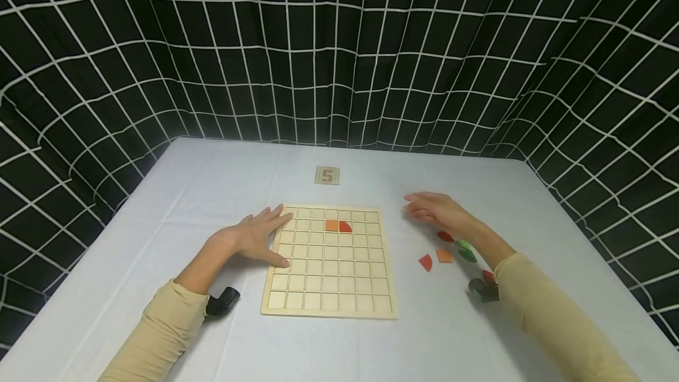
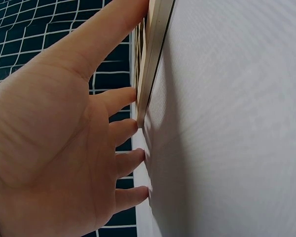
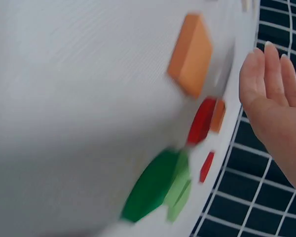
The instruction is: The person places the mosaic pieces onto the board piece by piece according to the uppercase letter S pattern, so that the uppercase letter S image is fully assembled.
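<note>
A pale wooden grid board (image 1: pixel 329 267) lies flat on the table. An orange square tile (image 1: pixel 332 226) and a red quarter-circle tile (image 1: pixel 345 227) sit side by side in its upper rows. Spread over the board's left edge, my left hand (image 1: pixel 251 237) touches it with thumb and fingertips. My right hand (image 1: pixel 440 210) hovers right of the board, fingers loosely extended, and no piece shows in it. Below it lie loose pieces: a red quarter-circle (image 1: pixel 427 262), an orange square (image 1: pixel 444 256), a dark green leaf-shaped piece (image 3: pixel 150 185) and light green ones (image 3: pixel 180 185).
Behind the board lies a small patterned card (image 1: pixel 327 175). Another red piece (image 1: pixel 488 276) is partly covered by the right sleeve and its black wrist device (image 1: pixel 483 290). The white table (image 1: pixel 239 175) ends at a black curtain (image 1: pixel 318 75) with white grid lines.
</note>
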### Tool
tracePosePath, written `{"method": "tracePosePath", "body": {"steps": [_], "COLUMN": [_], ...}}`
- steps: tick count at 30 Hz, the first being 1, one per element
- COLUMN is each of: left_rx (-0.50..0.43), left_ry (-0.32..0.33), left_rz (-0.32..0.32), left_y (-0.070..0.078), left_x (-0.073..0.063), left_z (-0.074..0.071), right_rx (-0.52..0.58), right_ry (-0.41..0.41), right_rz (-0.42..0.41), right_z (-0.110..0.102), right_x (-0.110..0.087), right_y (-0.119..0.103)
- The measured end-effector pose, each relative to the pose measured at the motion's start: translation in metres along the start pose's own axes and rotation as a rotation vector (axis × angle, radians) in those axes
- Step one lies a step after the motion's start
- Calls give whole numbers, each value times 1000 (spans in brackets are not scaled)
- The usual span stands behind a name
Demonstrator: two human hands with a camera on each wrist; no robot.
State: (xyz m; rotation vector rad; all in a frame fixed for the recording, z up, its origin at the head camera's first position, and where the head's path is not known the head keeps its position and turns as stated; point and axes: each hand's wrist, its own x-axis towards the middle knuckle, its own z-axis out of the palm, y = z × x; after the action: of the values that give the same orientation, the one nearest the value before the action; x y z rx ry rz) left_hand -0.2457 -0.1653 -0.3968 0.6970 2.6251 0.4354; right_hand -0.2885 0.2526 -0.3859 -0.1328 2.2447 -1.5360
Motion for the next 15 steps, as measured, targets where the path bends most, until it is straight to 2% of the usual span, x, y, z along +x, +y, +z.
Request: {"method": "tracePosePath", "body": {"steps": [4, 8, 15], "left_rx": [-4, -10, -6], "left_ry": [0, 0, -3], "left_rz": [3, 6, 5], "left_y": [1, 2, 1], "left_x": [0, -1, -1], "left_z": [0, -1, -1], "right_rx": [-37, -98, -287], "right_ry": [21, 33, 79], "right_rz": [29, 17, -2], "right_z": [-10, -20, -31], "right_x": [-8, -14, -23], "right_y": [8, 17, 29]}}
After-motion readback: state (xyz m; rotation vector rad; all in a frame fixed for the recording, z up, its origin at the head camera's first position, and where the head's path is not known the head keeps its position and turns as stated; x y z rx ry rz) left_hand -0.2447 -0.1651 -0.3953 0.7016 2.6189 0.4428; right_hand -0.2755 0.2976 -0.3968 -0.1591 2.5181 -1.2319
